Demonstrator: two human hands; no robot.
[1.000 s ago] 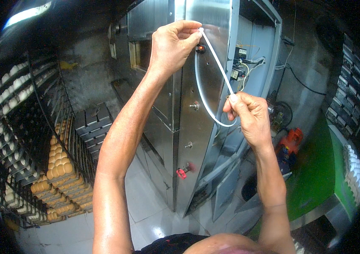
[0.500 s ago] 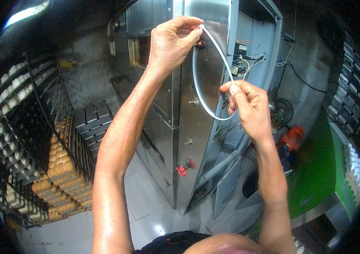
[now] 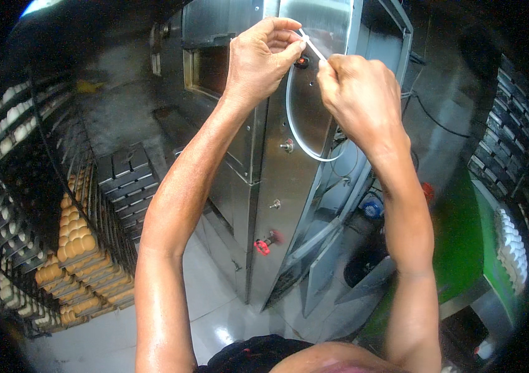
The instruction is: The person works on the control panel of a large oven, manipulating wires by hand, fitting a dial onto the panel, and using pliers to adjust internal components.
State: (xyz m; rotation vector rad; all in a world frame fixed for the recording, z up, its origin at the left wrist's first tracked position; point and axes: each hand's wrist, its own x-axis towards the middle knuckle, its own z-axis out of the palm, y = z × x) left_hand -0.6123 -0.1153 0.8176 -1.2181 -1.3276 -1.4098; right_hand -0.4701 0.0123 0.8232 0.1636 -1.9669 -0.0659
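Observation:
A white plastic cable tie is bent into a hanging loop in front of a stainless steel cabinet. With thumb and forefinger, my left hand pinches the tie by its small head; the other fingers curl behind. Close by on the right, my right hand is closed on the strap, its knuckles facing up. A short straight piece of strap stretches between the two hands. The right hand hides part of the loop and the strap's far end. On the cabinet's front edge sits a red valve handle below metal fittings.
Left stands a rack holding trays of brown rolls and pale dough pieces. At right is a green surface with a stack of pale trays. The cabinet's open side compartment lies behind my right hand.
My right hand has moved up and left along the strap, closer to my left hand, and turned knuckles up. The loop looks narrower. My left hand stays at the head.

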